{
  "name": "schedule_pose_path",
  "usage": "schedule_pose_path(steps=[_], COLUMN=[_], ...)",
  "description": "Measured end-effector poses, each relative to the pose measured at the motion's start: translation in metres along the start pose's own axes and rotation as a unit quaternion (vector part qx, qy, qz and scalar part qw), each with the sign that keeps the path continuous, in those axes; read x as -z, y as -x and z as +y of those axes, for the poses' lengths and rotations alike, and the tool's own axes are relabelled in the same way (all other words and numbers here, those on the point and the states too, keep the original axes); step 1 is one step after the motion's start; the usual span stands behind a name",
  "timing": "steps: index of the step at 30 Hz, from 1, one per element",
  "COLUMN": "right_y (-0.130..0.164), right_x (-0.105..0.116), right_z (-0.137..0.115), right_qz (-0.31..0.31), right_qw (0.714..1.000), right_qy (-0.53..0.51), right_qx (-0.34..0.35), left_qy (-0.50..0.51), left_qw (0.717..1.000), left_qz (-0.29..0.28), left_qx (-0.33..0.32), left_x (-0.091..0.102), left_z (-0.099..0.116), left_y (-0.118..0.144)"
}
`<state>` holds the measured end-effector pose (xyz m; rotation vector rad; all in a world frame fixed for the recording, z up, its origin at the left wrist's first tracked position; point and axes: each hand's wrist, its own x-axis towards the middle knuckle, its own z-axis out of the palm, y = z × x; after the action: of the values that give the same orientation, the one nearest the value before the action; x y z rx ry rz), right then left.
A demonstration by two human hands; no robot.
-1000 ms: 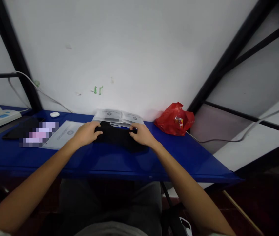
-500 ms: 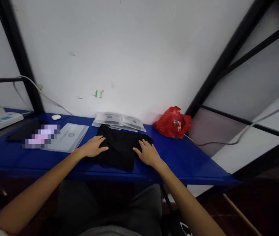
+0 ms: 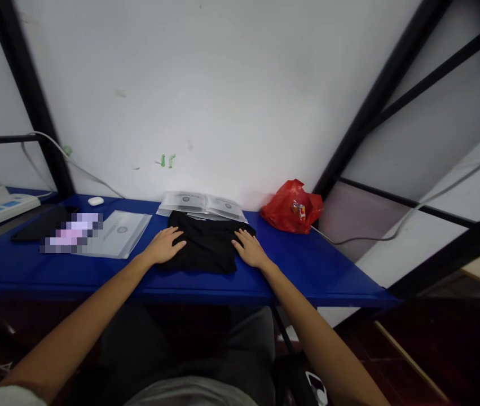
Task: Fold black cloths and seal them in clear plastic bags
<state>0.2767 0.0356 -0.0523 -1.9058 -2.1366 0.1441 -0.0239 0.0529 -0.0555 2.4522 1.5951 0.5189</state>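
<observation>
- Both hands have gone from pinching the bunched black cloth (image 3: 208, 245) a second ago to lying on it; it's now spread.
- Cloth sits mid tabletop (image 3: 299, 265), near side of the printed pouches (image 3: 203, 204); contact there unclear.
- Step looks like flattening; next move probably calls for light outward pressure on creases.
- Left hand (image 3: 164, 246) palm-down at left edge, right hand (image 3: 251, 249) at right; both open, fingers extended, gripping nothing.
- Forearms converge from near side.
</observation>
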Motion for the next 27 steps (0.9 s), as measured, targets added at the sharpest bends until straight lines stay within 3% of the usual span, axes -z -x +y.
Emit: schedule_pose_path(steps=[12,27], right_y=[-0.0049,-0.0035], right_x=[-0.0085,-0.0076], right_z=[0.0084,0.0079], right_qz=[0.056,0.067], right_qw=[0.998,0.997], right_qy=[-0.033,-0.034], right_qx=[0.009,0.018], left_qy=[0.006,-0.004], left_qw=[1.0,0.999], left_qz=[0.012,0.041], left_qx=[0.012,0.006], left_x=[0.0009,-0.0053], left_z=[-0.0031,-0.0089], left_y=[0.0008,-0.0014])
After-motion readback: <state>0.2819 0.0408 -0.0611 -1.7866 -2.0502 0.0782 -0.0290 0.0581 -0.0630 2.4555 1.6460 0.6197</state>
